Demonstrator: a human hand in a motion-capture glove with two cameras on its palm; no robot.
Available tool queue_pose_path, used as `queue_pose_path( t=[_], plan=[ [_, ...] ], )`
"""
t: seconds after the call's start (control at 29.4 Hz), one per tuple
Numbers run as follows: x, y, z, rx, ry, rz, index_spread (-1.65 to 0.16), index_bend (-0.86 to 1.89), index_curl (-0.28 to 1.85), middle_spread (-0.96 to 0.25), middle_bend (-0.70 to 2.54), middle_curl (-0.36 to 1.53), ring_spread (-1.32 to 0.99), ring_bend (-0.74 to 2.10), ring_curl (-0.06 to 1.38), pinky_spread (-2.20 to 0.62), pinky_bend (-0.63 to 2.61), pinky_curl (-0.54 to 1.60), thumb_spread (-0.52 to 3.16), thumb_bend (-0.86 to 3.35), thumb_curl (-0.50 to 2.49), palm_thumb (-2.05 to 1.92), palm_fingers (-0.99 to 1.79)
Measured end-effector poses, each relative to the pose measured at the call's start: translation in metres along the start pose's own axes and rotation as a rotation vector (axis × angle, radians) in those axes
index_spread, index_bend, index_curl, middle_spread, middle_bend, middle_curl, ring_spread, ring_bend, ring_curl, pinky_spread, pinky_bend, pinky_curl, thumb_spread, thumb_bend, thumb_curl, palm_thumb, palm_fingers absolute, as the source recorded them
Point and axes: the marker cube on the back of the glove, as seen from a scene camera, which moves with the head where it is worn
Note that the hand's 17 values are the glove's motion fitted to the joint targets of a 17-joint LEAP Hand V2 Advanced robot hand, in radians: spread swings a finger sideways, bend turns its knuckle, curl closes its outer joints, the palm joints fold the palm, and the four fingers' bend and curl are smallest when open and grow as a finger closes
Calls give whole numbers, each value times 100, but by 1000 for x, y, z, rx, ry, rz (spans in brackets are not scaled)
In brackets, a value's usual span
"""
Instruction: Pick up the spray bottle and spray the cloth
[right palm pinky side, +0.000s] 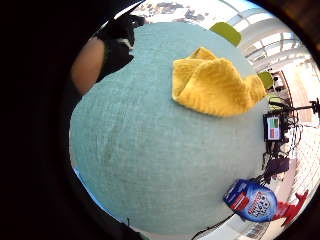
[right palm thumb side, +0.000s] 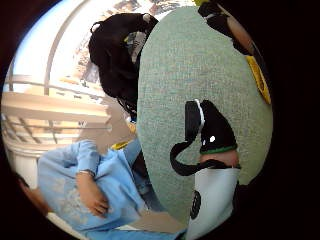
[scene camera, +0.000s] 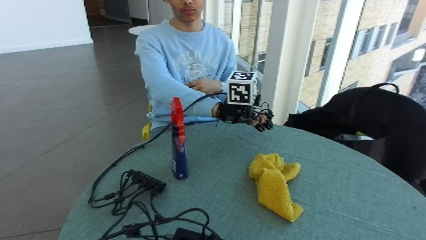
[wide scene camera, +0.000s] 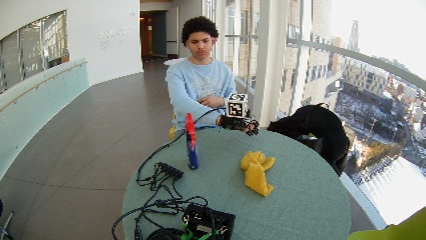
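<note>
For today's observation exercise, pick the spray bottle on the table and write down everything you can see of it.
The spray bottle is slim and tall, with a dark blue body bearing a red and white label and a red trigger head on top. It looks like plastic. It stands upright on the green table, near the cables, apart from the crumpled yellow cloth. Nothing but the table touches it; the gloved right hand is by the table's far edge, away from it.

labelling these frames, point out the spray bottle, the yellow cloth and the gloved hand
spray bottle (scene camera: 178, 150), outside view, blue body
yellow cloth (scene camera: 273, 187), outside view, middle fold
gloved right hand (scene camera: 249, 116), outside view, back of the glove
</note>
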Motion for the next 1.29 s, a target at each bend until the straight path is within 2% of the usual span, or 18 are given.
queue_pose_path(
  t=[0.31, 0.75, 0.99, 1.29],
  plan=[
    [-1, -2, -7, 15, -4, 12, -32, 13, 15, -8, 43, 21, -4, 33, 19, 15, 34, 19, 82, 39, 19, 62, 61],
    [2, 7, -10, -1, 7, 3, -37, 14, 21, -10, 40, 28, -7, 25, 21, 18, 34, 25, 108, 31, 26, 63, 54],
    [1, 47, -17, -44, 56, 4, -39, 14, 23, -10, 39, 31, -5, 23, 23, 20, 32, 27, 113, 25, 28, 62, 51],
    [17, 125, -39, 79, 31, 95, -40, 14, 24, -9, 35, 33, -4, 23, 24, 21, 31, 29, 116, 18, 30, 62, 50]
  ],
)
